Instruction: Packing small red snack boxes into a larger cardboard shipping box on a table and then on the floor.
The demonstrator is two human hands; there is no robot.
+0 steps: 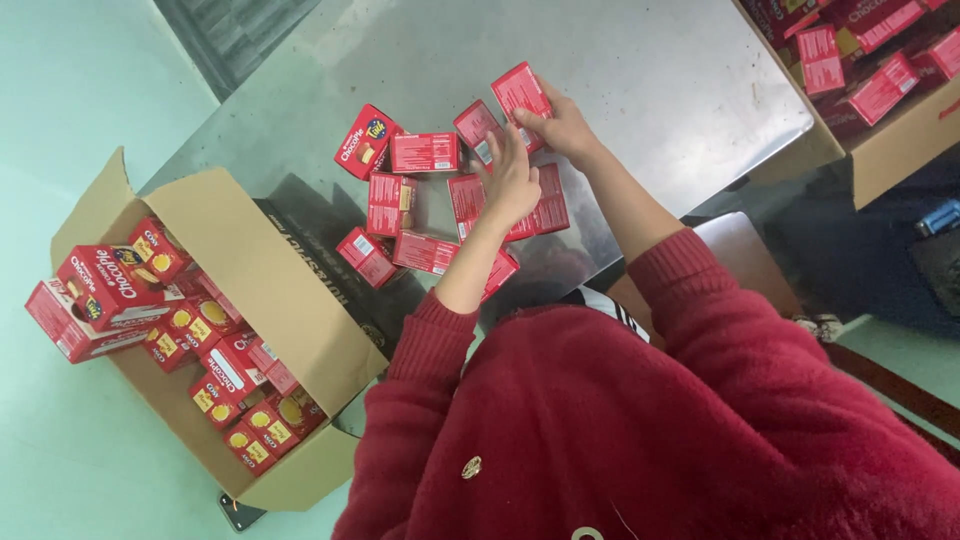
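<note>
Red flat cardboard snack box (521,92) is pinched at its edge by the right hand (560,128) for a steady lift; the left hand (510,180), fingers spread, presses boxes at six o'clock onto the steel tabletop (640,80)

At twelve o'clock the metal bench (640,70) lies bare. Small red boxes (425,152) crowd the middle; cardboard boxes (250,280) block eight and two o'clock.
</note>
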